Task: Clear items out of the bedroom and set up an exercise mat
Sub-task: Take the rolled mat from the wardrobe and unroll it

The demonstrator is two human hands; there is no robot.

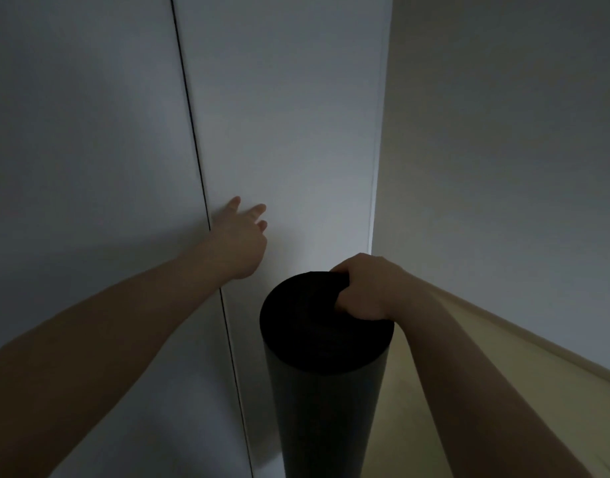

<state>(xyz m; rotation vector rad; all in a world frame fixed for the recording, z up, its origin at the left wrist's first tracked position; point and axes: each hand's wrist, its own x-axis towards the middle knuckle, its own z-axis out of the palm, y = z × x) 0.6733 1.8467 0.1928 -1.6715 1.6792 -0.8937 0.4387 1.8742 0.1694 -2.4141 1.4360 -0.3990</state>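
Dim shot. Right hand [365,288] gripped the rolled mat [324,391] at its top end, fingers [341,269] curled over the rim and tucked into the dark end of the roll. The mat stood upright, its body running down below those fingers to the bottom of the frame, beside the pale floor [417,391]. Left hand [239,241] reached out, fingers [257,210] straight and loosely spread, holding nothing, tips against or just off a white door panel [286,115]; contact unclear. A dark vertical seam [193,132] ran just left of those fingers and passed under the wrist. The mat top sat right of and below the left fingers, apart from them. A plain wall [503,132] stood right of the right-hand fingers.
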